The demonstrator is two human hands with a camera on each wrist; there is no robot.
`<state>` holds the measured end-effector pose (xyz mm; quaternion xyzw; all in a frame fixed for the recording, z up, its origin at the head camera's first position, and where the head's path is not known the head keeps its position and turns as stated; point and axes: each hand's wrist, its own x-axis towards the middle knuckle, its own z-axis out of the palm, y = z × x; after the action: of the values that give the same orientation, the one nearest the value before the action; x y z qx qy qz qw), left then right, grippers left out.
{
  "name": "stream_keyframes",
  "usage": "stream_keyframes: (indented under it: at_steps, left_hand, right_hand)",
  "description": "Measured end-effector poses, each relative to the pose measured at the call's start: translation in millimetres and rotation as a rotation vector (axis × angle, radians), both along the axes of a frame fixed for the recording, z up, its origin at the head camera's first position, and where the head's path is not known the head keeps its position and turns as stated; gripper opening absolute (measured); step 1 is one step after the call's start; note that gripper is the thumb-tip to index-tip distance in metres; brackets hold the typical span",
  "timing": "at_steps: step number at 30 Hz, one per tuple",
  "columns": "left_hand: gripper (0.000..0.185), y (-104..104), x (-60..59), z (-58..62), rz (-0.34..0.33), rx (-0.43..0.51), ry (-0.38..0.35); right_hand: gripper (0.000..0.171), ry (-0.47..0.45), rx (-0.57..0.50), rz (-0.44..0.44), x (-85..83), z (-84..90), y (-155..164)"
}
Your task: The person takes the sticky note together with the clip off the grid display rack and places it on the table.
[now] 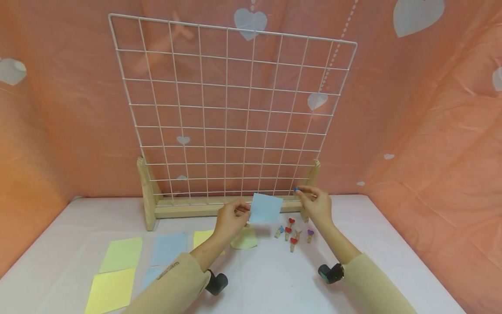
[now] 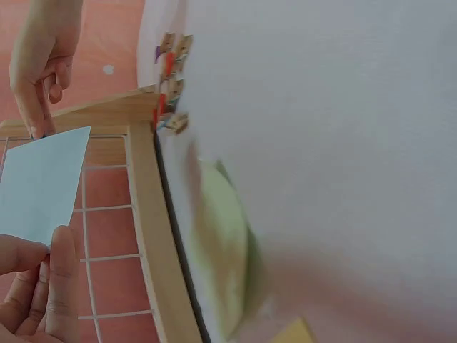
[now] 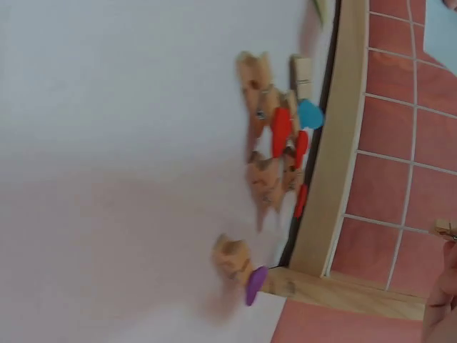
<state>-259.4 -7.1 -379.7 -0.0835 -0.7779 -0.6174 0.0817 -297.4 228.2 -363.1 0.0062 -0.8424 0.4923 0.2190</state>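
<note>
The blue note (image 1: 266, 208) is pinched by its left edge between the thumb and fingers of the left hand (image 1: 230, 220), and I see it held up just in front of the bottom wires of the white wire grid (image 1: 231, 113), above the table (image 1: 274, 279). The left wrist view confirms the thumb (image 2: 63, 275) pressed onto the paper's lower corner. The right hand (image 1: 316, 203) pinches a small blue-topped clip (image 1: 296, 190) between fingertips, raised beside the note's upper right corner, near the grid's lower right edge. I record the grid standing upright in a wooden base (image 1: 188, 211). Below the note, a loose cluster of wooden clips (image 1: 292, 233) with red, blue and purple heart tops lies on the table; the right wrist view shows them close against the base. To the left lie yellow notes (image 1: 120, 254) and another blue sheet (image 1: 168, 248), flat on the table. An orange cloth (image 1: 431, 131) with pale hearts hangs behind.
</note>
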Motion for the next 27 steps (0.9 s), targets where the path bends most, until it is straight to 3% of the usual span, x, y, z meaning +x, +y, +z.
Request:
stream_keyframes:
  at_steps: [11, 27]
  left_hand:
    - [0.011, -14, 12.8, -7.5, 0.01, -0.035, -0.056]
    - [0.007, -42, 30.3, -17.1, 0.019, -0.047, -0.099]
  right_hand:
    - [0.023, -0.088, 0.029, 0.017, 6.7, -12.3, 8]
    - [0.024, -0.141, 0.074, 0.019, 21.2, -21.8, 23]
